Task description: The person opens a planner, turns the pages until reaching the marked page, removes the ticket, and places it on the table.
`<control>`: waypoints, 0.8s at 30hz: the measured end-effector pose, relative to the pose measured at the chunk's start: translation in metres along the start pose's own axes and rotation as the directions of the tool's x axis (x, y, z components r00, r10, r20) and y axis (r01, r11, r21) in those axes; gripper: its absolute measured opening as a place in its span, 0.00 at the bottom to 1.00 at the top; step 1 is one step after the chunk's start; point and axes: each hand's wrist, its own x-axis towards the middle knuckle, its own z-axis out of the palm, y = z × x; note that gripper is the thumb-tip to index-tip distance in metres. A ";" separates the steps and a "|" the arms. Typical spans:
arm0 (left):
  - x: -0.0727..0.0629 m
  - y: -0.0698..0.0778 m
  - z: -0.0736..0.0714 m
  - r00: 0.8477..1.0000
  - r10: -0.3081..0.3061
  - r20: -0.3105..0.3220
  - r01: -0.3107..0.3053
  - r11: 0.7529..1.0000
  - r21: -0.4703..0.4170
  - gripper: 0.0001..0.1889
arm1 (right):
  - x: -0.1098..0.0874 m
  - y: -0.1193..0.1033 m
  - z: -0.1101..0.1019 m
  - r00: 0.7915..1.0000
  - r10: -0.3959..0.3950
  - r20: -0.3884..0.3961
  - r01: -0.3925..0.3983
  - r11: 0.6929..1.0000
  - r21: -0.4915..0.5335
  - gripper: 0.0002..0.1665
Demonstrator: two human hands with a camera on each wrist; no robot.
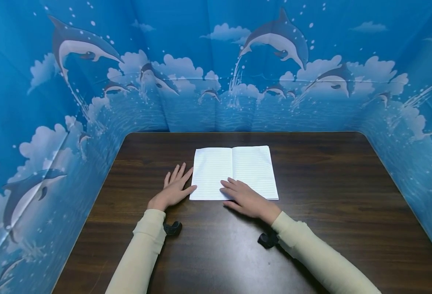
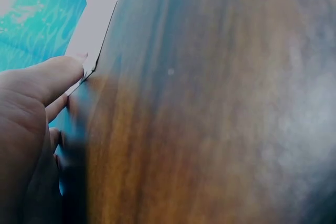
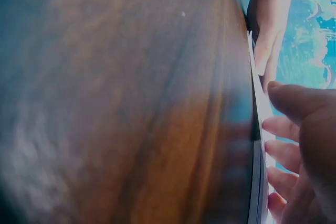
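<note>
An open notebook (image 1: 252,167) with blank lined pages lies flat on the dark wooden table, its fold running away from the person. My left hand (image 1: 172,188) rests at the notebook's left edge, fingers spread and straight, with the thumb tip on the lower left corner of the page. In the left wrist view the thumb (image 2: 55,74) overlaps that paper corner. My right hand (image 1: 247,199) reaches over the lower edge near the fold, its extended fingertips on the left page. The right wrist view shows the right fingers (image 3: 283,153) along the pages, seen edge-on.
The brown wooden table (image 1: 330,204) spreads around the notebook on all sides. A blue curtain (image 1: 186,106) printed with dolphins and clouds encloses the table at the back, left and right. Black wrist straps (image 1: 172,228) stick out beside both pale sleeves (image 1: 139,249).
</note>
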 end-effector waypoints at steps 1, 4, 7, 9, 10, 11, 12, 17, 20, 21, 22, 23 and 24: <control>0.000 0.000 0.000 1.000 0.003 -0.004 -0.003 1.000 -0.001 0.45 | 0.000 0.000 -0.001 1.000 -0.001 0.003 0.000 1.000 0.004 0.34; -0.001 0.000 0.001 1.000 0.011 -0.013 -0.011 1.000 -0.002 0.45 | 0.000 0.002 -0.004 1.000 -0.006 0.017 0.005 0.999 0.046 0.34; 0.000 -0.001 0.001 1.000 0.005 -0.009 -0.005 1.000 0.011 0.45 | -0.002 0.009 -0.008 1.000 -0.005 0.008 0.004 0.994 0.106 0.35; 0.001 0.000 0.001 1.000 0.001 -0.002 -0.001 1.000 0.010 0.44 | -0.006 0.017 -0.014 0.999 0.021 -0.031 -0.016 0.989 0.145 0.34; 0.001 -0.001 0.001 1.000 -0.006 0.001 0.006 1.000 0.016 0.44 | -0.008 0.022 -0.019 0.997 0.042 -0.067 -0.031 0.986 0.161 0.33; 0.002 -0.001 0.001 1.000 -0.007 0.002 0.007 1.000 0.015 0.44 | -0.009 0.028 -0.023 0.991 0.075 -0.110 -0.055 0.984 0.172 0.32; 0.002 -0.001 0.000 1.000 -0.012 0.003 0.012 1.000 0.013 0.44 | -0.012 0.034 -0.028 0.981 0.112 -0.158 -0.083 0.980 0.181 0.31; 0.003 -0.002 -0.001 1.000 -0.015 0.003 0.015 1.000 0.007 0.44 | -0.023 0.071 -0.048 0.882 0.358 -0.308 -0.304 0.930 0.209 0.27; 0.002 -0.003 -0.001 1.000 -0.010 0.000 0.010 1.000 0.004 0.44 | -0.028 0.089 -0.054 0.837 0.470 -0.279 -0.430 0.881 0.196 0.32; 0.002 -0.003 0.000 1.000 -0.006 -0.004 0.006 1.000 0.001 0.44 | -0.029 0.094 -0.055 0.828 0.497 -0.260 -0.460 0.867 0.192 0.34; 0.001 -0.003 0.000 1.000 -0.002 -0.007 0.002 1.000 0.000 0.44 | -0.029 0.098 -0.056 0.822 0.516 -0.239 -0.483 0.856 0.187 0.36; 0.000 -0.003 0.000 1.000 0.007 -0.012 -0.007 1.000 -0.011 0.44 | -0.030 0.102 -0.057 0.818 0.531 -0.220 -0.500 0.846 0.183 0.37; 0.000 -0.003 0.001 1.000 0.008 -0.015 -0.008 1.000 -0.013 0.44 | -0.030 0.105 -0.057 0.817 0.540 -0.202 -0.512 0.841 0.176 0.39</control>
